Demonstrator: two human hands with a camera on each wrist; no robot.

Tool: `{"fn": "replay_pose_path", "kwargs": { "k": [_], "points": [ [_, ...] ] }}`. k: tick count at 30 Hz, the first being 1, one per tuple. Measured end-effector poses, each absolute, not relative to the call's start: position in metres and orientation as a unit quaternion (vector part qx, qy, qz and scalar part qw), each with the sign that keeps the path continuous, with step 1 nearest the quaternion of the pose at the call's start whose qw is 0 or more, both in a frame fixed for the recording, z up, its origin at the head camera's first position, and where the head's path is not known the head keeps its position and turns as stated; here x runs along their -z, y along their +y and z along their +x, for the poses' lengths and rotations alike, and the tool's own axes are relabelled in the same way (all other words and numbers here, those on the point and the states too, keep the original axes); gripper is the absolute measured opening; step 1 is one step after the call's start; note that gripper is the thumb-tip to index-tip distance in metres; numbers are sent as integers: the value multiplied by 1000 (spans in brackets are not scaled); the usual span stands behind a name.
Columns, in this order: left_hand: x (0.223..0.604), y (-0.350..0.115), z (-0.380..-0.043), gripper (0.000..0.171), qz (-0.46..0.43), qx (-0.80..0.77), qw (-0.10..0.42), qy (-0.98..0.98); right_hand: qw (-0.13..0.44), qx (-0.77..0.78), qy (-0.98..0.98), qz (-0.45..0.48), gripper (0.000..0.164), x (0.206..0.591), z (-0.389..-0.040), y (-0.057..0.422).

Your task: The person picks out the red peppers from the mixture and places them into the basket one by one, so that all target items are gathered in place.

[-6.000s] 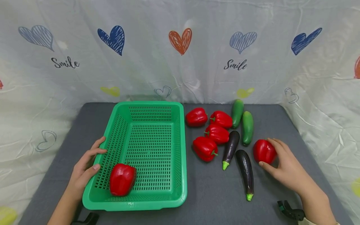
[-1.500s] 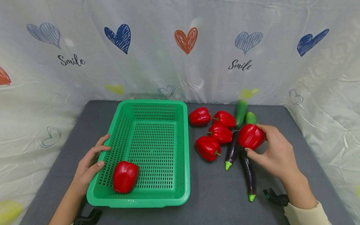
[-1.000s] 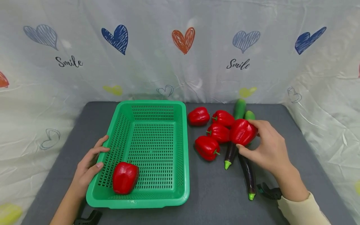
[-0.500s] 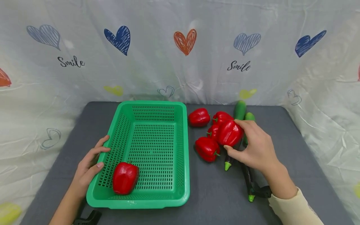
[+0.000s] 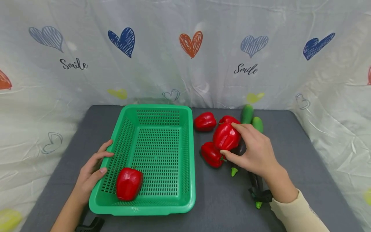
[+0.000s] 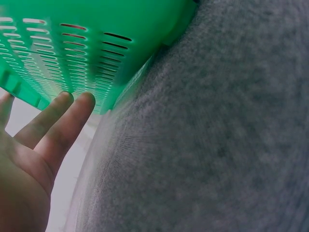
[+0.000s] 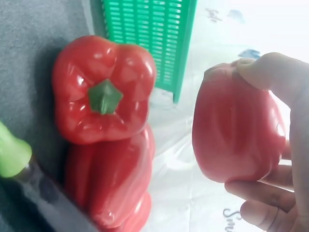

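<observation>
In the head view my right hand [image 5: 256,153] pinches a red bell pepper [image 5: 226,137] between thumb and fingers, above other red peppers. The right wrist view shows this bell pepper [image 7: 236,128] raised, apart from a bell pepper with a green stem [image 7: 101,89]. My left hand [image 5: 91,174] rests at the left rim of a green plastic basket [image 5: 193,180], thumb and fingertips at the edge. In the left wrist view the left hand's fingers [image 6: 67,125] are straight beside the slotted outer wall. Another red bell pepper [image 5: 129,184] lies in the basket's near left corner.
Right of the basket sit more red bell peppers, including one at the back [image 5: 205,121] and one nearer [image 5: 212,155]. Two cucumbers [image 5: 247,113] lie behind my right hand. Two eggplants, one with a green cap [image 5: 234,171], lie partly hidden under the right hand and wrist.
My right hand took hold of the bell pepper at the table's right, lifted it and carried it left over the eggplants to above the other peppers. The left hand has stayed at the basket rim.
</observation>
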State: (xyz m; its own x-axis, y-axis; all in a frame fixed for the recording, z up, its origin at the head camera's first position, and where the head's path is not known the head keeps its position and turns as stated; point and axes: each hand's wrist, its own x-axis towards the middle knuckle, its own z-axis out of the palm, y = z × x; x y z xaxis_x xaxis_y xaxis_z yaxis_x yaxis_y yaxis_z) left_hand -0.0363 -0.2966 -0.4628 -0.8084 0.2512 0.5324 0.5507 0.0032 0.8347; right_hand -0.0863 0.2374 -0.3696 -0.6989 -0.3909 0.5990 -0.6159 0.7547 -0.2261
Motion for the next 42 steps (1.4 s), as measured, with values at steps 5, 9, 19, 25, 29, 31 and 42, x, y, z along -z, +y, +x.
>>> {"fn": "replay_pose_path", "kwargs": {
  "k": [5, 9, 19, 25, 29, 31, 42],
  "points": [
    [463, -297, -36, 44, -288, 645, 116, -699, 267, -205, -894, 296, 85, 367, -87, 229],
    [464, -297, -36, 44, -286, 645, 114, -699, 271, -211, -886, 311, 83, 365, -89, 222],
    [463, -296, -37, 45, -287, 645, 114, -699, 276, -214, -873, 340, 78, 354, -94, 214],
    [462, -296, -36, 45, -285, 645, 113, -700, 285, -225, -857, 365, 77, 348, -99, 206],
    [463, -297, -36, 45, -283, 646, 114, -700, 291, -241, -846, 376, 75, 343, -101, 198],
    [464, -297, -36, 45, -283, 645, 114, -700, 289, -247, -845, 375, 75, 341, -102, 193],
    [463, -297, -36, 46, -285, 644, 112, -701, 272, -279, -839, 381, 74, 333, -105, 167]
  ]
}}
